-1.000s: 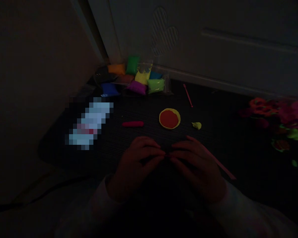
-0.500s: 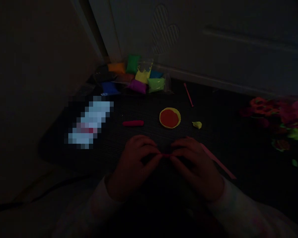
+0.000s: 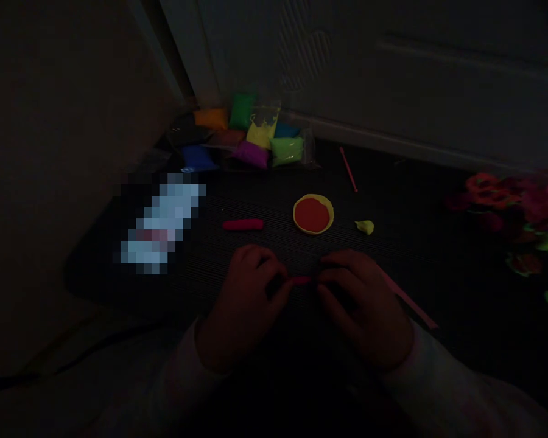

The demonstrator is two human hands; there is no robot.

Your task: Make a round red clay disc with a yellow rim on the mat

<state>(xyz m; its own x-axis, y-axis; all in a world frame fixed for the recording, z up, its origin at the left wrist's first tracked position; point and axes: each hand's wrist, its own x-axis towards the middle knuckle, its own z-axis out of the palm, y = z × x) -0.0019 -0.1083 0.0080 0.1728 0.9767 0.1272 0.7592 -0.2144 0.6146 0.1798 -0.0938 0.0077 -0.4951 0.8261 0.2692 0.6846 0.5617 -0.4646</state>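
In the dim head view my left hand [image 3: 251,304] has its thumb and forefinger pinched on one end of a small red clay roll [image 3: 301,280]. My right hand [image 3: 365,307] is beside the roll's other end, its curled fingers a little apart and a narrow dark gap between them and the clay. Beyond the hands lies a thicker pinkish-red clay roll [image 3: 243,225]. To its right is a round clay piece [image 3: 312,215], red-orange inside a yellow rim. A small yellow clay lump [image 3: 365,227] lies farther right.
Bags of coloured clay [image 3: 251,137] are heaped at the back. A thin pink tool [image 3: 348,170] lies behind the round piece. A flat pink tool [image 3: 411,301] extends from behind my right hand. A blurred-out bright screen [image 3: 164,222] is at left, colourful flower-like pieces [image 3: 525,207] at right.
My right fingertips have come off the small red clay roll and a gap has opened. The left hand has shifted slightly left, still pinching the roll. The camera view has tilted a little.
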